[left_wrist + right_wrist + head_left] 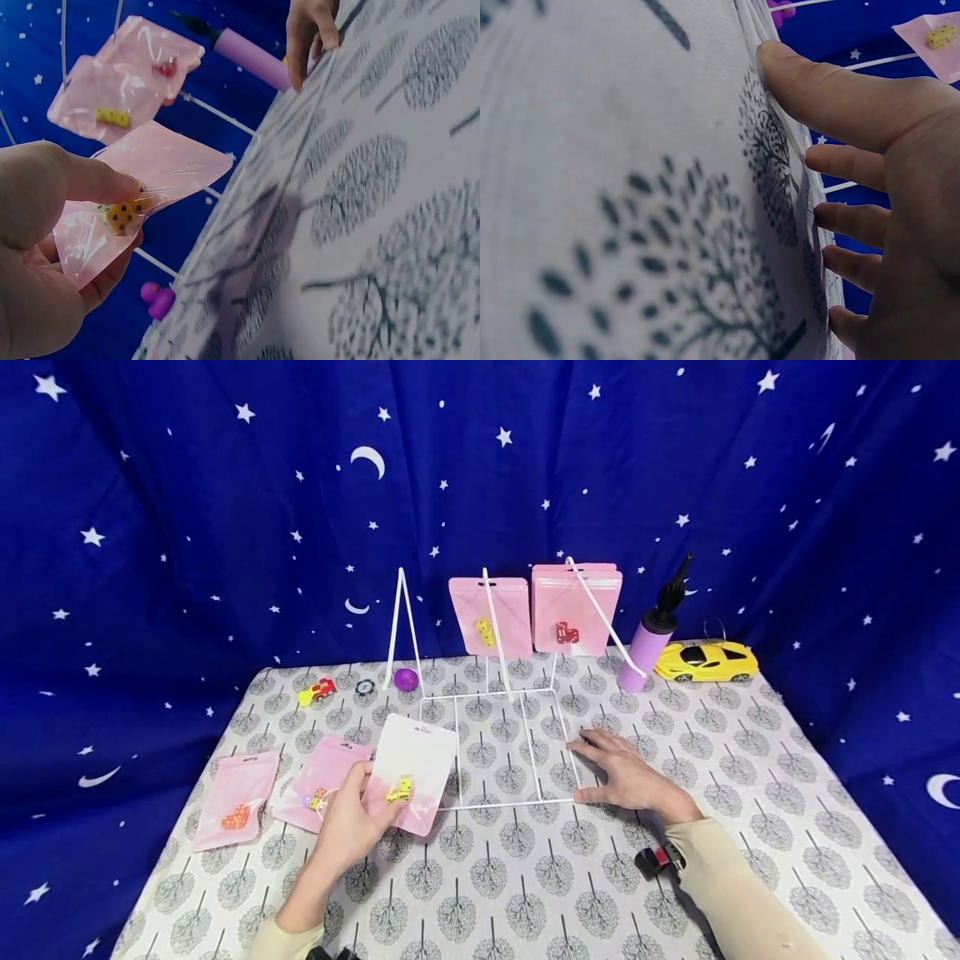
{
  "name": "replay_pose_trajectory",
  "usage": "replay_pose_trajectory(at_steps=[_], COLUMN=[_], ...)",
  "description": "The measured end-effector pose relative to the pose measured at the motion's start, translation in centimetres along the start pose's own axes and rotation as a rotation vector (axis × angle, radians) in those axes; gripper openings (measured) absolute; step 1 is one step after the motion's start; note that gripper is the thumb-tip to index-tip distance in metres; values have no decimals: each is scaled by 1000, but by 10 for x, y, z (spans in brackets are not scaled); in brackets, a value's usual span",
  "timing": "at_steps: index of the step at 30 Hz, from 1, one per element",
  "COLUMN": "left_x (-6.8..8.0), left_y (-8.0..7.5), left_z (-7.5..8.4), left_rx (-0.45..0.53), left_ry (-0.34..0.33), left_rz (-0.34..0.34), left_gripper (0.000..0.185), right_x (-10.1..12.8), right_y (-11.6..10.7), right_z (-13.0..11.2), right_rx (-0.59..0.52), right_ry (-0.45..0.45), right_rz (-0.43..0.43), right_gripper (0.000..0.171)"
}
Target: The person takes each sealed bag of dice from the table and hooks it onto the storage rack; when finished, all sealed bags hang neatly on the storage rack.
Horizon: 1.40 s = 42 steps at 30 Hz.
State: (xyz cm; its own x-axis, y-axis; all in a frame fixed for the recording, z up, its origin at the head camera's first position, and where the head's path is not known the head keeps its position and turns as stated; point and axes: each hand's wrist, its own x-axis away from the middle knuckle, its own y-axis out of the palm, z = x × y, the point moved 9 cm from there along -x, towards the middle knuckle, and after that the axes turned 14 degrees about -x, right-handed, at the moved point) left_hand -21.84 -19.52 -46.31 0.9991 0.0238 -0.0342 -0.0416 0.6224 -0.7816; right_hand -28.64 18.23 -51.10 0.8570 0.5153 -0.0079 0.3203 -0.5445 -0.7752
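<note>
My left hand (348, 818) pinches a pink zip bag (420, 747) between thumb and fingers, holding it up over the left part of a white wire display rack (510, 804). Yellow dotted dice (122, 215) show through the bag in the left wrist view, close to the thumb. With fingers spread, my right hand (626, 772) rests at the right side of the rack's base. On the rack's middle arm hangs a pink bag with yellow dice (484, 632). Pink bags with red dice (567, 633) hang on the right arm; the left arm (394, 618) carries none.
Two more pink bags lie at left, one with orange dice (236, 817), the other with mixed dice (318, 798). Farther back are a red-yellow toy vehicle (318, 692), a small round dial (365, 687) and a purple ball (406, 679). A purple pump (645, 652) and yellow toy car (708, 662) stand at right.
</note>
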Motion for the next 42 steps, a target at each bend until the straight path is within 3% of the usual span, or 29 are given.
replay_pose_trajectory(at_steps=[9,15,21,31,36,42], left_x=[10,18,26,42,45,47], left_y=[-3,-13,-23,-32,-31,-30], left_z=[30,49,68,103,112,121], left_rx=[76,44,84,302,381,405], left_ry=[61,138,210,396,427,424], left_rz=[16,79,118,114,94,84], left_gripper=[50,52,52,47,45,44], right_x=[0,-1,-2,-2,-1,-1], right_y=[1,0,-1,1,1,0], right_z=[1,1,1,1,1,1], right_rx=[3,0,-8,-16,-19,-16], right_ry=[-2,-7,-5,-4,-1,2], right_rz=[-2,-2,-1,-4,0,-4], right_gripper=[86,87,87,87,86,87])
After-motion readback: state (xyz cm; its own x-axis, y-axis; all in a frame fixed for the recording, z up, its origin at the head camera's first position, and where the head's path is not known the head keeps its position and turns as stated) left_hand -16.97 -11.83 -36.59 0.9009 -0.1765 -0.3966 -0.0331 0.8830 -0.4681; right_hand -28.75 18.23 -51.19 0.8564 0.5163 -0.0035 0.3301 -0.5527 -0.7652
